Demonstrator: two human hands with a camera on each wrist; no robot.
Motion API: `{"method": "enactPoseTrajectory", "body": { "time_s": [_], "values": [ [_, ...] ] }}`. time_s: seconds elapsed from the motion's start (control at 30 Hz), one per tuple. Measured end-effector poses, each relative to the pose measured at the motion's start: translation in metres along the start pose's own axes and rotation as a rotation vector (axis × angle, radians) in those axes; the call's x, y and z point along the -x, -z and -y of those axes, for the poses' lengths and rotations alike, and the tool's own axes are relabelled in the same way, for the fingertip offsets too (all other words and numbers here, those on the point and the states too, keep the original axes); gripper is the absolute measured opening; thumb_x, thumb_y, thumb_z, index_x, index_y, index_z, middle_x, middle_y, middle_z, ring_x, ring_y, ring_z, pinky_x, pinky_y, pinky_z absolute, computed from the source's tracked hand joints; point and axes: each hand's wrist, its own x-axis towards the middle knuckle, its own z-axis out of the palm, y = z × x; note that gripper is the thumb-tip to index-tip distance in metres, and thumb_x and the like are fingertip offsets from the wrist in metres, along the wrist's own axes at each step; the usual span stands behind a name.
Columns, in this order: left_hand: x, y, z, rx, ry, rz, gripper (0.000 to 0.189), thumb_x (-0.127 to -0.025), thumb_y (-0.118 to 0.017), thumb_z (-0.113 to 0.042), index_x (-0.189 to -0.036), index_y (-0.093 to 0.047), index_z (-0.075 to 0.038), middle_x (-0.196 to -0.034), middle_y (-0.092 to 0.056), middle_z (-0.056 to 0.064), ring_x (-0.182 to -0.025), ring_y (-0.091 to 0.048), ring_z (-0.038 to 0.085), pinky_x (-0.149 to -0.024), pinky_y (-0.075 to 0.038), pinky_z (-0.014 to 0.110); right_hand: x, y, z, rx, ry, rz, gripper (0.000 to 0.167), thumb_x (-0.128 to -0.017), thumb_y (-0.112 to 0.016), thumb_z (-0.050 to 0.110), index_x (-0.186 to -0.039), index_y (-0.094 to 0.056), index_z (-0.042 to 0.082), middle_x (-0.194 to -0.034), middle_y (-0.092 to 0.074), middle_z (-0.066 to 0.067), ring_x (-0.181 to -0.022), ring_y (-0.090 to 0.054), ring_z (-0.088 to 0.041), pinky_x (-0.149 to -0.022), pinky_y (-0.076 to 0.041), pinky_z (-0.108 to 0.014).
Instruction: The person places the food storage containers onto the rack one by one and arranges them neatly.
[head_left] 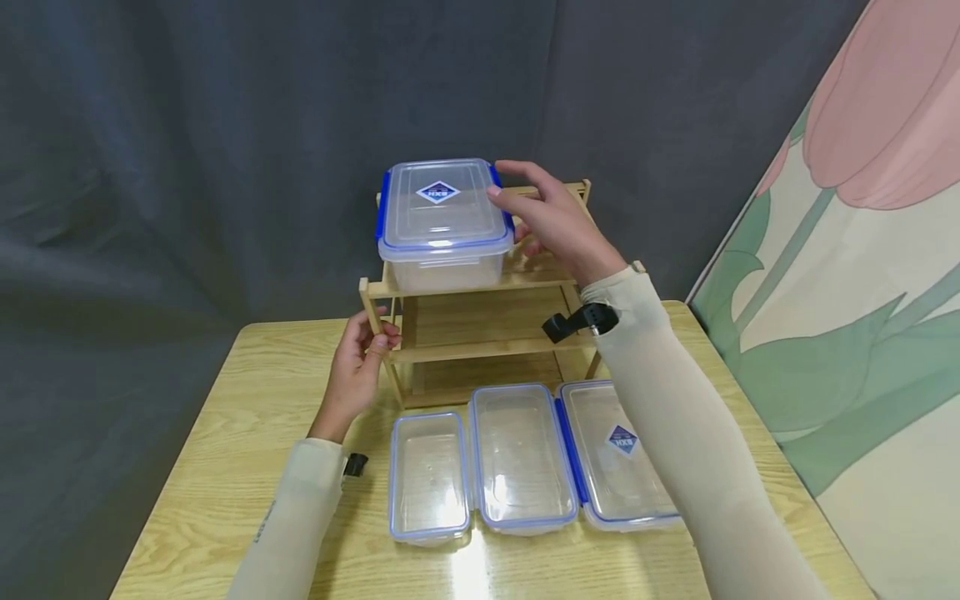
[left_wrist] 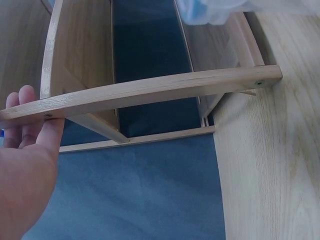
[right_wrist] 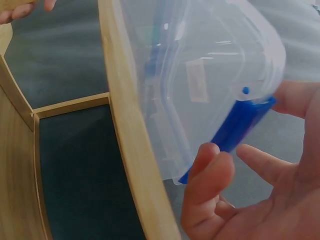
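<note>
A clear food container [head_left: 450, 217] with a blue-rimmed lid and blue side clasps sits on the top shelf of a wooden rack [head_left: 480, 350], toward its left. My right hand [head_left: 551, 217] holds the container's right edge, thumb over the lid. In the right wrist view, its fingers lie around the blue clasp [right_wrist: 242, 122], some curled below it. Lower down, my left hand [head_left: 360, 367] grips the rack's left front post. Seen from the left wrist, the thumb is on the near side of that wooden post [left_wrist: 150, 92] and fingertips show beyond it.
Three more lidded containers stand on the table before the rack: a narrow one [head_left: 429, 475], a wider one [head_left: 522, 454] and one with a blue clasp [head_left: 618, 454], partly behind my right forearm. A dark curtain [head_left: 300, 150] hangs behind; a flower-patterned surface [head_left: 847, 292] rises at right.
</note>
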Motion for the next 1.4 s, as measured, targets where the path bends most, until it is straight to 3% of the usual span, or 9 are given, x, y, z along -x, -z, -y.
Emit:
{"method": "enactPoseTrajectory", "body": {
  "time_s": [0.43,0.67,0.8,1.0,1.23,1.4],
  "values": [
    [-0.003,-0.002,0.002,0.023,-0.01,0.001,0.035,-0.11,-0.046,0.001,-0.144,-0.046,0.009,-0.115,-0.061,0.031,-0.101,-0.069,0.023,-0.093,-0.059,0.022,0.044,0.022,-0.009,0.015,0.073,-0.055,0.056,-0.102,-0.068,0.05,-0.154,-0.048,0.046,-0.124,-0.061,-0.006,-0.084,-0.064,-0.027,-0.059,-0.059,-0.033],
    [-0.004,0.0,0.002,0.039,-0.014,0.014,0.039,-0.108,-0.049,0.004,-0.147,-0.045,0.007,-0.116,-0.061,0.032,-0.103,-0.071,0.023,-0.094,-0.06,0.024,0.076,0.033,-0.021,0.012,0.129,-0.102,0.054,-0.105,-0.066,0.039,-0.156,-0.048,0.04,-0.123,-0.056,-0.007,-0.08,-0.064,-0.023,-0.057,-0.057,-0.029],
    [-0.006,0.005,-0.001,0.054,-0.012,0.011,0.044,-0.107,-0.052,0.006,-0.15,-0.044,0.004,-0.116,-0.063,0.023,-0.104,-0.071,0.022,-0.093,-0.061,0.026,0.095,0.038,-0.026,0.019,0.148,-0.12,0.054,-0.106,-0.065,0.036,-0.157,-0.047,0.039,-0.122,-0.057,-0.007,-0.079,-0.064,-0.02,-0.057,-0.057,-0.03],
    [-0.007,0.013,-0.008,0.089,-0.007,0.007,0.051,-0.105,-0.054,0.009,-0.153,-0.039,0.008,-0.116,-0.064,0.005,-0.104,-0.07,0.019,-0.092,-0.063,0.029,0.116,0.048,-0.036,-0.019,0.179,-0.125,0.053,-0.107,-0.064,0.028,-0.157,-0.049,0.032,-0.118,-0.059,-0.008,-0.075,-0.064,-0.017,-0.055,-0.056,-0.029],
    [-0.006,0.014,-0.008,0.093,-0.006,0.001,0.051,-0.105,-0.055,0.009,-0.153,-0.041,0.007,-0.116,-0.065,0.003,-0.103,-0.07,0.017,-0.092,-0.063,0.029,0.137,0.062,-0.058,-0.138,0.205,-0.14,0.05,-0.106,-0.065,0.018,-0.155,-0.053,0.022,-0.116,-0.063,-0.008,-0.074,-0.062,-0.016,-0.053,-0.054,-0.024],
    [-0.004,0.013,-0.007,0.091,-0.004,-0.025,0.046,-0.105,-0.055,0.007,-0.15,-0.046,0.005,-0.114,-0.066,0.003,-0.102,-0.071,0.014,-0.09,-0.063,0.027,0.151,0.069,-0.076,-0.098,0.219,-0.14,0.05,-0.106,-0.064,0.012,-0.154,-0.054,0.019,-0.113,-0.064,-0.006,-0.076,-0.064,-0.018,-0.056,-0.055,-0.023]
  ]
}}
